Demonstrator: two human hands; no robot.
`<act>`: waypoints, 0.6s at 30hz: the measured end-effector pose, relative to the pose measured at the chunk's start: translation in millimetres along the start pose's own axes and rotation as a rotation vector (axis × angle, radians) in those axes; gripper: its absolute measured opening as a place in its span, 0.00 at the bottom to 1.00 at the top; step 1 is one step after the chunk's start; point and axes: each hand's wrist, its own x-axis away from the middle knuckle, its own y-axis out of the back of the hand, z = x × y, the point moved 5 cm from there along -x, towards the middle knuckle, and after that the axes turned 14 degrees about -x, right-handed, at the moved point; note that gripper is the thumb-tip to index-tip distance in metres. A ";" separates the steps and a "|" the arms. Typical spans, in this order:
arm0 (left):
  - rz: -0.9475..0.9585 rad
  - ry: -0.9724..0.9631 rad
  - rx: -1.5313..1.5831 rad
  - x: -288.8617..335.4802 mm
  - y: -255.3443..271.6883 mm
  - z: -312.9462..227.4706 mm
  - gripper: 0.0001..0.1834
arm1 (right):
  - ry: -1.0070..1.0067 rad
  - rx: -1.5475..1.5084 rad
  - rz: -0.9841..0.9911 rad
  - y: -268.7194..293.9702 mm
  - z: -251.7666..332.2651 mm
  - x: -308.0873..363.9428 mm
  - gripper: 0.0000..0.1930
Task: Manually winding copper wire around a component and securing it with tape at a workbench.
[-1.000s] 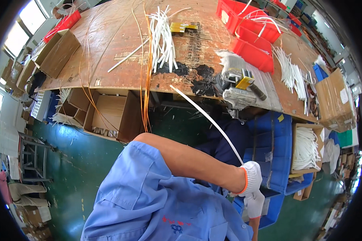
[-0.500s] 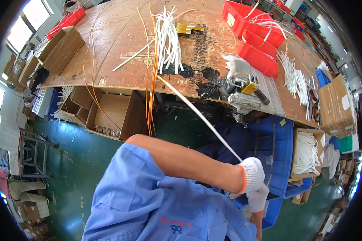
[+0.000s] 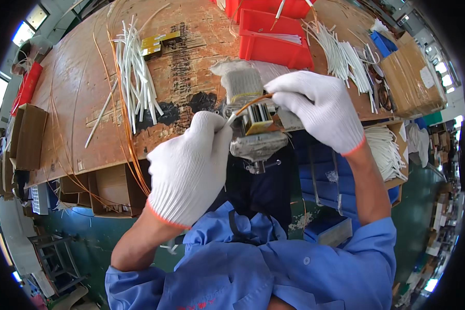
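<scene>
Both my hands wear white knit gloves. My left hand [image 3: 191,165] is closed in a pinch on the end of a white sleeve [image 3: 232,120], out of which a copper wire [image 3: 254,103] sticks. My right hand [image 3: 318,103] pinches the far tip of that wire, which bows slightly between the two hands. Just beneath the wire is a bench vise [image 3: 258,145] with a stack of metal plates [image 3: 257,120] at its jaws. Plastic wrapping covers parts of the vise. The rest of the sleeve is hidden by my left hand.
A bundle of white sleeves [image 3: 134,77] lies left on the wooden bench [image 3: 77,98], near a yellow metal block [image 3: 159,43]. Long copper wires [image 3: 124,111] hang over the edge. Red bins [image 3: 275,44] stand behind the vise; a cardboard box [image 3: 412,72] is at right.
The view has turned right toward the vise. My hands have come up from the lower right to above it, and the sleeve's end with bare wire is now held between them.
</scene>
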 end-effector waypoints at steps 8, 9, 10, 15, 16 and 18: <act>-0.022 0.031 -0.107 10.2 -63.2 -16.3 0.06 | -0.170 -0.041 0.092 -17.0 -41.0 34.3 0.10; -0.001 -0.045 -0.161 10.4 -60.7 -25.4 0.08 | -0.227 -0.077 0.079 -21.4 -39.2 43.1 0.10; 0.023 -0.055 -0.223 11.7 -57.7 -31.7 0.08 | -0.229 -0.045 0.075 -25.6 -34.7 46.5 0.10; 0.061 -0.217 -0.169 -2.5 -52.7 -14.4 0.10 | -0.241 -0.055 0.143 -20.6 -40.8 38.2 0.11; -0.024 -0.230 -0.047 -6.9 -57.6 -5.7 0.11 | -0.235 -0.083 0.160 -18.2 -48.5 37.7 0.11; -0.138 -0.180 0.179 -3.5 -77.2 12.3 0.14 | -0.291 -0.115 0.190 -13.4 -49.9 35.4 0.12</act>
